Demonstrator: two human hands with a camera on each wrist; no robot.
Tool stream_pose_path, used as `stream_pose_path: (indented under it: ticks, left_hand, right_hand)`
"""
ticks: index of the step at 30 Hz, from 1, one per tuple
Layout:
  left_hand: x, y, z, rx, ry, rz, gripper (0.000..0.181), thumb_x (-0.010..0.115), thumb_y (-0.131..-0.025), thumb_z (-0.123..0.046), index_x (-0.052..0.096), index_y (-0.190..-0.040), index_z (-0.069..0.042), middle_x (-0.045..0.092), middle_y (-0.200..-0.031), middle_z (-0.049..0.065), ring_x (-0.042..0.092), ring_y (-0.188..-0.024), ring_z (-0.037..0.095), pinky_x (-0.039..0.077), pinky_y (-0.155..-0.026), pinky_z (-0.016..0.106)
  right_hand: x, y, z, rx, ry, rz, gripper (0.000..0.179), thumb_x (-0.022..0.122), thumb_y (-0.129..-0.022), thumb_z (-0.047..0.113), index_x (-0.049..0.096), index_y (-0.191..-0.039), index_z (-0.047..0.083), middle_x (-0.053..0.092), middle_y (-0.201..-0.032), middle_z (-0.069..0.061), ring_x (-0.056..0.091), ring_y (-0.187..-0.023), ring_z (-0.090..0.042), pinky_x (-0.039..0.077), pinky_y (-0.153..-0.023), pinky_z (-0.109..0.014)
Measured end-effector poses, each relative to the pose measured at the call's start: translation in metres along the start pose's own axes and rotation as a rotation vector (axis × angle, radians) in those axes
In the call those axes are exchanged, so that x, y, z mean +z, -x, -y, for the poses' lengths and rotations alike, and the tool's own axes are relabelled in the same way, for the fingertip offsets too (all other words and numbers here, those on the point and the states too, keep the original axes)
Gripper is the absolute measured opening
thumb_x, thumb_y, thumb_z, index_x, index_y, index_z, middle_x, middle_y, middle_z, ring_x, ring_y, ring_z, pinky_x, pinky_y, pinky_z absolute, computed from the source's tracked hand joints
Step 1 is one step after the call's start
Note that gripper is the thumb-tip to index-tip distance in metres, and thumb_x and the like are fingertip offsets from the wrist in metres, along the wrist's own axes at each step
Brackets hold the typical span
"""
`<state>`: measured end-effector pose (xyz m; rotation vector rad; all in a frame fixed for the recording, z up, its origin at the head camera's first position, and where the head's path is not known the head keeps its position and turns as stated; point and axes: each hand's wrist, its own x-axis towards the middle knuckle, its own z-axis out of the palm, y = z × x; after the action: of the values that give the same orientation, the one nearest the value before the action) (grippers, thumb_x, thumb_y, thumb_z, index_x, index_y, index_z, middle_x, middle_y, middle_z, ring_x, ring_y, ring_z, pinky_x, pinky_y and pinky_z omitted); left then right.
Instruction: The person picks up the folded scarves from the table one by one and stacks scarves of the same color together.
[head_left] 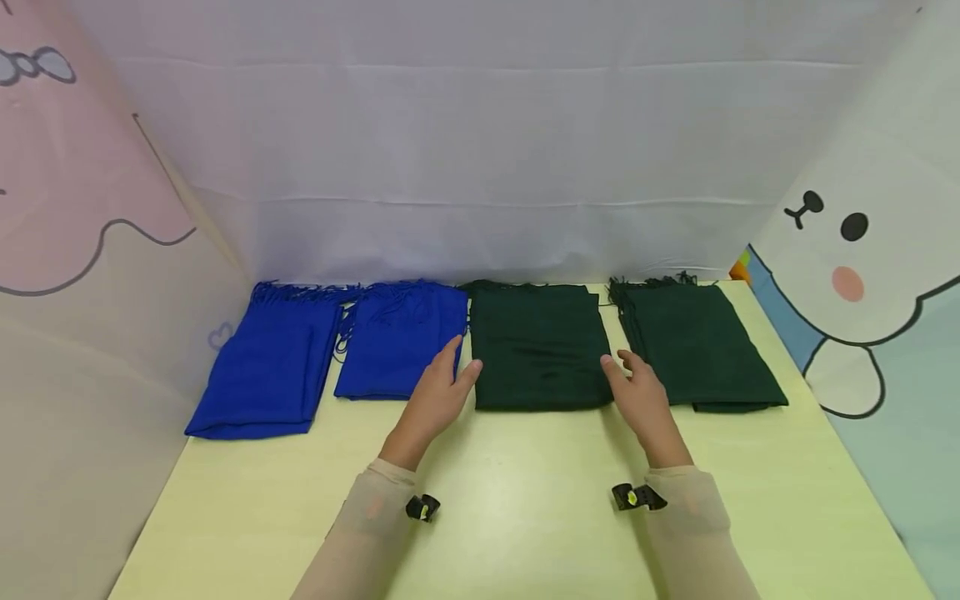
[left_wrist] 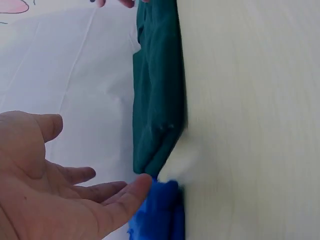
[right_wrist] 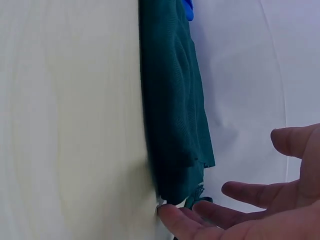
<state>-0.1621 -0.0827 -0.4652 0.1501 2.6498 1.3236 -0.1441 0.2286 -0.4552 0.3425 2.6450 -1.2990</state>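
Two folded blue fringed scarves, an outer one point(head_left: 258, 375) and an inner one point(head_left: 393, 350), lie on the left half of the table. To their right are two folded dark green scarves, the middle one point(head_left: 540, 350) and the far right one point(head_left: 701, 342). My left hand point(head_left: 438, 396) is at the left side of the middle green scarf, overlapping the inner blue one in the head view, fingers extended and holding nothing. At that scarf's right side my right hand point(head_left: 637, 396) is likewise spread, palm facing inward. Both wrist views show the fingers apart beside the green cloth point(left_wrist: 159, 90).
The pale yellow table point(head_left: 510, 517) runs up to a white cloth backdrop point(head_left: 480, 133). Printed cloth panels stand at the left point(head_left: 75, 167) and right point(head_left: 885, 250). A small orange item point(head_left: 739, 272) shows at the back right corner. Each wrist wears a black strap point(head_left: 637, 497).
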Motion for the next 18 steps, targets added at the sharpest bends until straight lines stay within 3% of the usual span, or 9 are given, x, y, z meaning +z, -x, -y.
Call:
stream_pose_path:
  ticks: [4, 8, 11, 14, 16, 18]
  left_hand:
    - [0.009, -0.001, -0.001, -0.119, 0.184, 0.081, 0.07, 0.049, -0.103, -0.048, 0.021, -0.159, -0.016, 0.033, -0.158, 0.015, 0.041, -0.14, 0.035, 0.037, -0.11, 0.056]
    - [0.019, -0.004, -0.002, -0.218, 0.328, 0.12, 0.066, 0.051, -0.103, -0.039, 0.024, -0.158, -0.014, 0.036, -0.156, 0.019, 0.041, -0.139, 0.037, 0.038, -0.11, 0.056]
    - [0.025, -0.007, -0.003, -0.258, 0.459, 0.088, 0.064, 0.051, -0.103, -0.031, 0.025, -0.157, -0.009, 0.04, -0.152, 0.021, 0.043, -0.137, 0.036, 0.039, -0.11, 0.053]
    - [0.027, -0.011, -0.004, -0.302, 0.693, 0.039, 0.059, 0.05, -0.103, -0.018, 0.027, -0.154, -0.001, 0.044, -0.144, 0.025, 0.052, -0.124, 0.034, 0.045, -0.106, 0.045]
    - [0.028, -0.012, -0.003, -0.339, 0.843, 0.009, 0.056, 0.05, -0.101, -0.012, 0.03, -0.151, 0.003, 0.049, -0.134, 0.024, 0.056, -0.112, 0.03, 0.05, -0.098, 0.036]
    - [0.029, -0.015, -0.001, -0.367, 0.933, 0.002, 0.05, 0.051, -0.1, -0.01, 0.038, -0.145, 0.007, 0.052, -0.122, 0.019, 0.055, -0.099, 0.023, 0.052, -0.086, 0.029]
  right_hand:
    - [-0.005, 0.0, -0.004, 0.063, -0.069, 0.016, 0.078, 0.036, -0.102, 0.059, 0.021, -0.158, 0.006, 0.026, -0.158, -0.026, 0.027, -0.142, -0.047, 0.029, -0.111, -0.063]
    - [-0.005, 0.0, -0.007, 0.08, -0.168, 0.04, 0.074, 0.04, -0.104, 0.051, 0.02, -0.158, 0.004, 0.027, -0.156, -0.028, 0.039, -0.136, -0.046, 0.037, -0.109, -0.058]
    - [-0.004, 0.0, -0.008, 0.088, -0.274, 0.053, 0.07, 0.043, -0.105, 0.044, 0.02, -0.157, 0.003, 0.027, -0.156, -0.028, 0.042, -0.134, -0.044, 0.041, -0.107, -0.054]
    - [-0.003, -0.002, -0.01, 0.096, -0.338, 0.061, 0.067, 0.045, -0.106, 0.038, 0.02, -0.157, 0.002, 0.027, -0.156, -0.029, 0.034, -0.14, -0.043, 0.04, -0.109, -0.053]
    - [-0.003, -0.004, -0.012, 0.096, -0.352, 0.069, 0.067, 0.045, -0.106, 0.037, 0.019, -0.157, 0.002, 0.026, -0.156, -0.029, 0.033, -0.14, -0.043, 0.04, -0.109, -0.052]
    - [-0.004, -0.007, -0.014, 0.091, -0.367, 0.08, 0.067, 0.045, -0.106, 0.036, 0.019, -0.157, 0.002, 0.025, -0.156, -0.029, 0.033, -0.14, -0.043, 0.04, -0.108, -0.052]
